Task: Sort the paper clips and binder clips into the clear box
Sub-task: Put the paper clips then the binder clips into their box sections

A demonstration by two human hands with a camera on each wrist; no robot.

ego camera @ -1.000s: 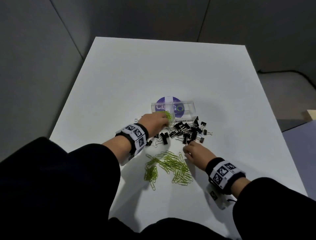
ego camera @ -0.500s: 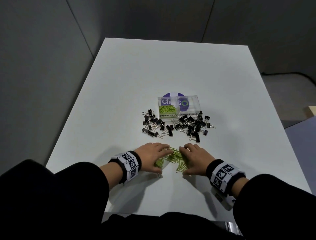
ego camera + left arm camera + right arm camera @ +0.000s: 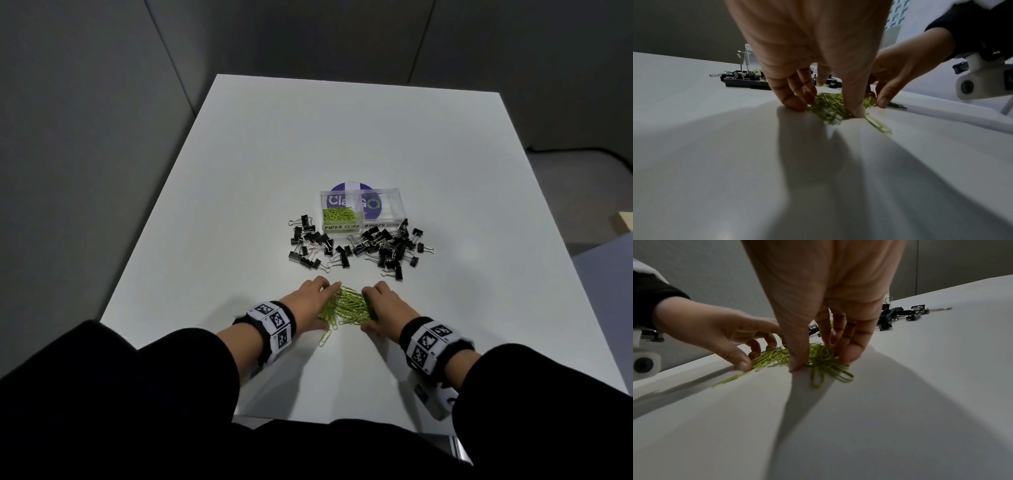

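Observation:
A heap of green paper clips lies near the front of the white table. My left hand and right hand cup it from both sides, fingertips on the table. In the left wrist view the left hand has thumb and fingers curled round clips. The right hand pinches a clump the same way. One stray paper clip lies just in front of the heap. The clear box stands behind, with paper clips in its left compartment. Black binder clips lie loose in front of it.
A second cluster of binder clips spreads to the left of the box. A purple round sticker shows through the box. The table's near edge runs close under my wrists. Grey partition walls surround the table.
My left hand came back from the box to the heap. Both hands have pushed the scattered paper clips together into a tight pile between them.

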